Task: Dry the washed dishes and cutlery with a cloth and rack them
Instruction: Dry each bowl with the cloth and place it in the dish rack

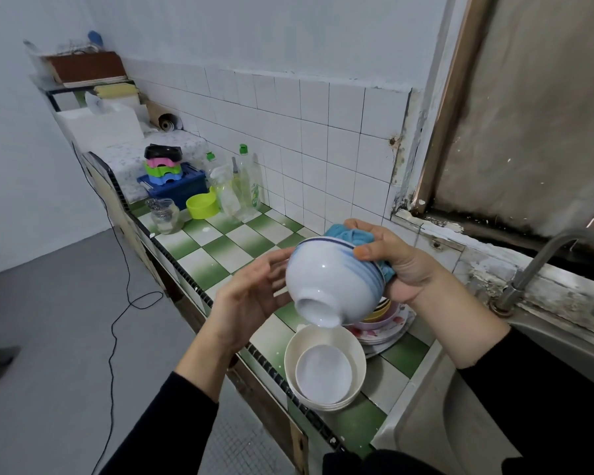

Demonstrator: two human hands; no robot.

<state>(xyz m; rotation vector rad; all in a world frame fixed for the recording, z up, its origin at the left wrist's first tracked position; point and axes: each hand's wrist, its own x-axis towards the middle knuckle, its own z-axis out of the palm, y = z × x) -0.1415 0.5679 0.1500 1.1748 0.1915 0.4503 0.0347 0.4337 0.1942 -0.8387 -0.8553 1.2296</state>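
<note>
The right hand [402, 265] pinched the rim of the tilted bowl [333, 279], thumb outside and fingers inside on the bunched blue cloth [343, 234], while the left hand [251, 299], fingers straight, cupped its side above stacked cream bowls [290, 358] on the counter [220, 248].

1. Blue cloth [348, 234]: only a bunch peeks over the bowl [333, 279]. The rest is buried behind it and inside the right grip [398, 265].
2. Left grip [251, 296]: far tips hidden by the bowl's side. Touching or not, can't tell.
3. Plate stack [388, 323], lower centre: half covered by bowl and wrist.
4. Tap [556, 255]: spout cut off at the right edge.
5. Jar [165, 214], left: contents too blurred.
</note>
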